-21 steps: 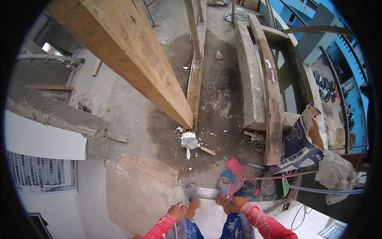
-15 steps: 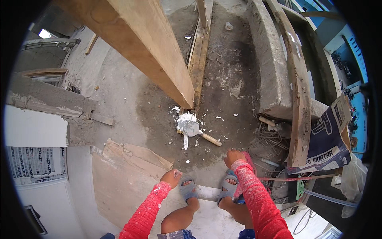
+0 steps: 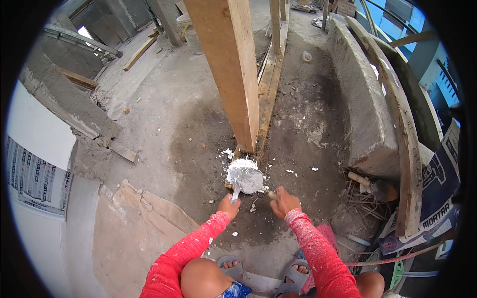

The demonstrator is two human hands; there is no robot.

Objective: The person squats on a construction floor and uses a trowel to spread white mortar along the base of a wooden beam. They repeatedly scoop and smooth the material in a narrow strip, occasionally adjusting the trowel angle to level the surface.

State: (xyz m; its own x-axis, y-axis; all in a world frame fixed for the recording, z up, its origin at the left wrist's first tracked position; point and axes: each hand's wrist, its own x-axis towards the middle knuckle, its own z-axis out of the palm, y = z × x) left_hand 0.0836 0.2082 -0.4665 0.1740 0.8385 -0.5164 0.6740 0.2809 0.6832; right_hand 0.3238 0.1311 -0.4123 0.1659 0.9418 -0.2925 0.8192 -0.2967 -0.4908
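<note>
My left hand (image 3: 228, 208) has its fingers wrapped around the white handle (image 3: 236, 193) of a spatula-like tool smeared with white paste. My right hand (image 3: 284, 202) grips the short wooden handle (image 3: 272, 195) of a trowel, whose grey, coated blade (image 3: 251, 180) overlaps the white tool. Both tools rest low on the dusty floor in a pile of white paste (image 3: 243, 164). Just beyond the pile, the foot of an upright timber post (image 3: 233, 84) stands at the end of a narrow board (image 3: 271, 94) lying along the floor. White crumbs are scattered around them.
A rough concrete ledge (image 3: 362, 104) with a leaning plank (image 3: 407, 174) runs along the right, beside a dark paper sack (image 3: 427, 223), wire scraps and another trowel (image 3: 382, 191). A sheet of cardboard (image 3: 144, 208) lies left of my feet. A broken wall (image 3: 79, 114) and a bucket (image 3: 190, 37) are farther back.
I have crouched lower, with my knees now at the bottom edge. Both hands have moved forward to the paste pile and closed on the two tool handles.
</note>
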